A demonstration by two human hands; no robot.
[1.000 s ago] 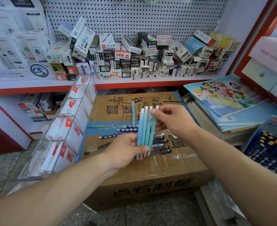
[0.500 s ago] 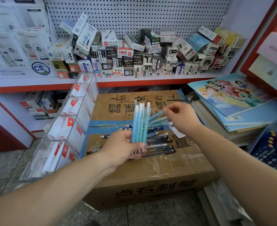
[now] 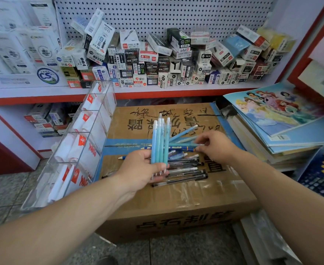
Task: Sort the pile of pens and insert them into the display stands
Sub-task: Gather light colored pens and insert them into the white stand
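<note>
The left hand [image 3: 142, 169] is closed around a bundle of pale blue pens [image 3: 160, 138], gripping them near their lower tips so they stand almost upright, caps pointing to the far side. Just right of that bundle, the right hand [image 3: 216, 148] reaches in low over the cardboard box [image 3: 176, 203], its fingers curled down onto the right ends of a few loose pale blue pens [image 3: 184, 133] that fan out across the box top; whether it actually pinches one cannot be told. The rest of the pile lies between and just below the two hands: dark blue pens [image 3: 182, 149] lying crosswise behind the bundle, and nearer, a row of black and clear pens [image 3: 184, 174] side by side, touching one another, partly hidden by the left hand. A clear display stand [image 3: 92, 142] with several compartments leans against the left side of the box, beside the left wrist. Beyond the box, a shelf [image 3: 157, 92] carries many small boxes [image 3: 151, 62], and a stack of books [image 3: 283, 134] lies to the right.
</note>
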